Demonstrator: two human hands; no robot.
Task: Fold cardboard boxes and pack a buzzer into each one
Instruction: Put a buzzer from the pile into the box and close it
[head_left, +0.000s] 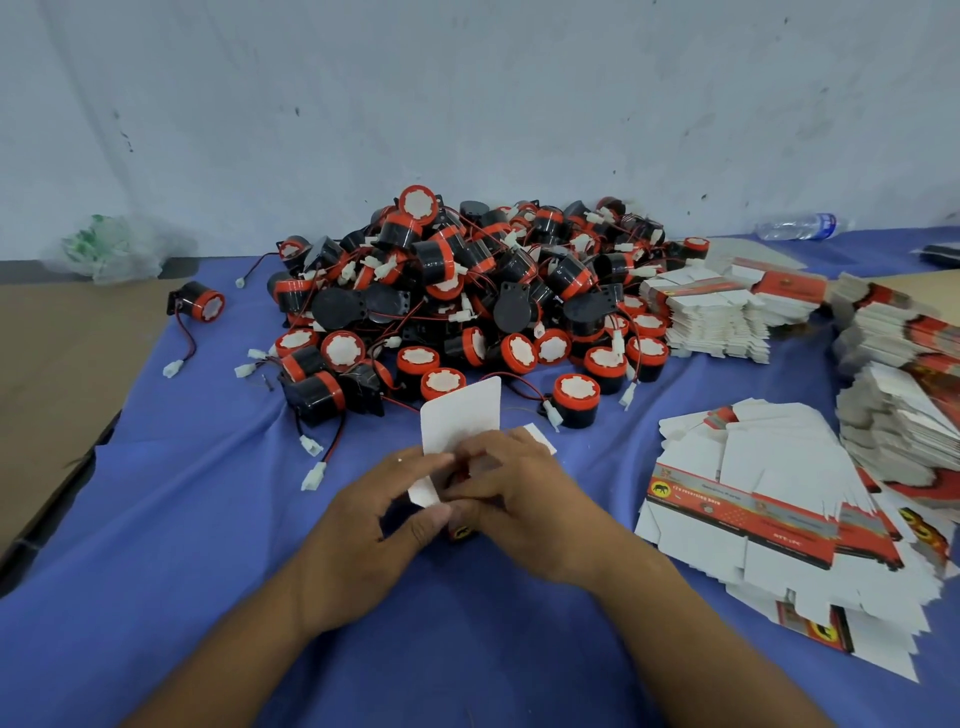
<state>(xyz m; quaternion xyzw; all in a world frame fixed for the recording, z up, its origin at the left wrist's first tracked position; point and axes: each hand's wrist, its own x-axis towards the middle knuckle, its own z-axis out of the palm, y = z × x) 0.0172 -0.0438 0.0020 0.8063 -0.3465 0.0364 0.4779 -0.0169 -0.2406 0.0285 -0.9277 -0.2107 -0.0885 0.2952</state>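
A small cardboard box (460, 415), white inside with a red and yellow printed outside, is held between both hands at the middle of the blue cloth. Its top flap stands up toward the pile. My left hand (384, 499) pinches the box's left flap with thumb and fingers. My right hand (511, 483) grips the box from the right, fingers curled over its open end. A large pile of black and red buzzers (467, 291) with red wires and white plugs lies just beyond the box. What is inside the box is hidden by my fingers.
Flat unfolded boxes (769, 499) fan out at the right, with taller stacks (717, 312) behind them. One stray buzzer (200, 304) sits at the left. A plastic bottle (802, 226) lies far right by the wall, a plastic bag (104, 249) far left.
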